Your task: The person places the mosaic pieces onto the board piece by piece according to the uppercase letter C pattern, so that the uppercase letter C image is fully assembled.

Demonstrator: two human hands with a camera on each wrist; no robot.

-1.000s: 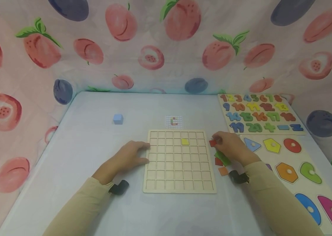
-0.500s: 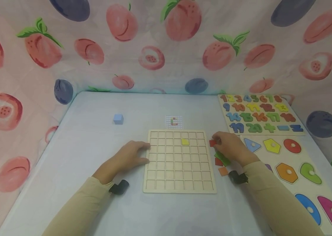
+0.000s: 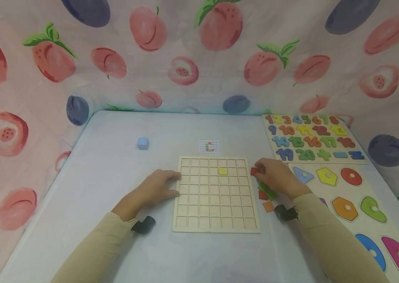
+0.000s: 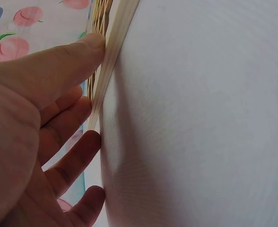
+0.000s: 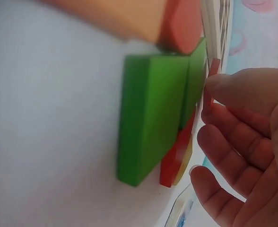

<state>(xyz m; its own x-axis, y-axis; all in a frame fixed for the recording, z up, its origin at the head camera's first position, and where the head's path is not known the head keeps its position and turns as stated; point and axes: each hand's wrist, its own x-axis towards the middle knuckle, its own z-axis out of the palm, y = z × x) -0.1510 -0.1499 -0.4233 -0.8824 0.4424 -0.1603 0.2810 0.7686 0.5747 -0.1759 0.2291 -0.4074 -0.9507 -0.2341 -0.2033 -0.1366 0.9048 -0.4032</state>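
A square wooden grid board (image 3: pixel 213 212) lies flat on the table, with one yellow tile (image 3: pixel 223 171) in an upper cell. My left hand (image 3: pixel 153 188) touches the board's left edge with thumb and fingers fairly straight; the left wrist view shows the thumb (image 4: pixel 92 43) against that edge. Just off the board's right side, my right hand (image 3: pixel 278 177) pinches a small red tile (image 3: pixel 254 171) between thumb and fingertips. Below that hand lie green tiles (image 3: pixel 267 192), another red tile (image 3: pixel 263 195) and an orange tile (image 3: pixel 268 206). In the right wrist view, part of a yellow piece (image 5: pixel 184 163) shows behind the green ones.
A small card with a coloured grid pattern (image 3: pixel 209 147) lies behind the board. A blue cube (image 3: pixel 143 144) stands at the back left. On the right are a number puzzle board (image 3: pixel 309 137) and a knobbed shape puzzle board (image 3: pixel 362 188), close to my right forearm.
The head view has tipped up a little, so everything sits slightly lower in it. Both hands stay nearly in place, the right one still pinching the red tile.
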